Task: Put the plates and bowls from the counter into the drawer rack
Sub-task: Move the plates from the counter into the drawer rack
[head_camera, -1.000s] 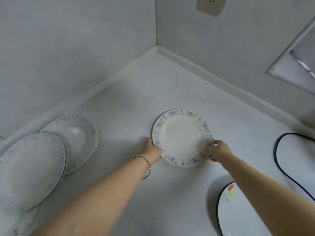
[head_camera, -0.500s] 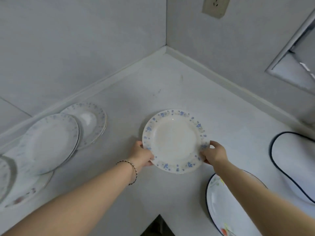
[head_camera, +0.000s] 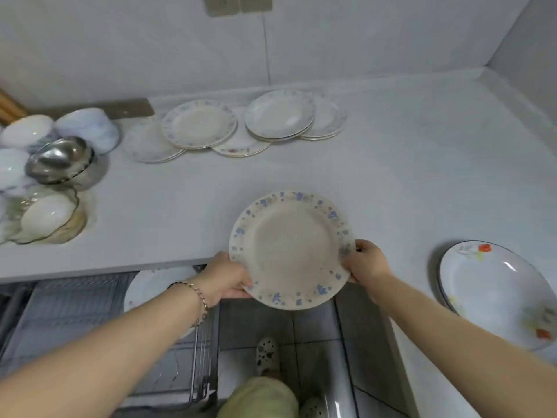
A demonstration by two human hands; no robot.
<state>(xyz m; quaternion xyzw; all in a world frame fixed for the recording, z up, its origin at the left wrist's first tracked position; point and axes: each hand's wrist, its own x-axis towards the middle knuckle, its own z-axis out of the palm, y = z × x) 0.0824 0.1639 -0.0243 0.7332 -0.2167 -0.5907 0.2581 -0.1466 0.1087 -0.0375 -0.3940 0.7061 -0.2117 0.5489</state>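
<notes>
hands grip plate by opposite rims

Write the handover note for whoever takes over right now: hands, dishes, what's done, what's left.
Left hand grips the left rim of the round cream plate with blue flowers; right hand grips its right rim. The plate is held over the front edge of the white counter.
Done: one white plate sits in the grey wire drawer rack, partly hidden by the arm.
Left: this plate, the overlapping plates at the back, the white bowls and steel bowl on the left, the red-flowered plate on the right.
</notes>
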